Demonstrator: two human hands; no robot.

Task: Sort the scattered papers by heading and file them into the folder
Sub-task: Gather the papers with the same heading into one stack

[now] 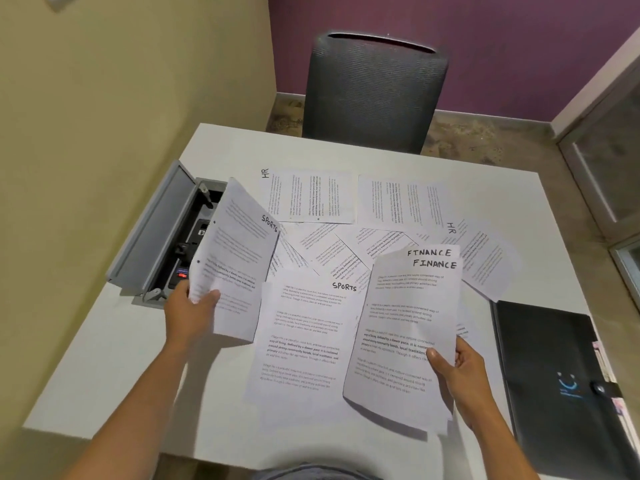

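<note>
Right hand (460,372) grips FINANCE sheets (405,327), seemingly two; left hand (188,315) grips SPORTS sheet (235,258).

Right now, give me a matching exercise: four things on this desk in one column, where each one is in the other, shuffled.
Things:
1. Sports sheet
2. Finance sheets
3. Folder
4. HR sheet

Places:
A. lying closed at the desk's right edge
B. held in the left hand
C. flat at the far side, near the chair
D. held in the right hand

Pairs: 1-B, 2-D, 3-A, 4-C
</note>
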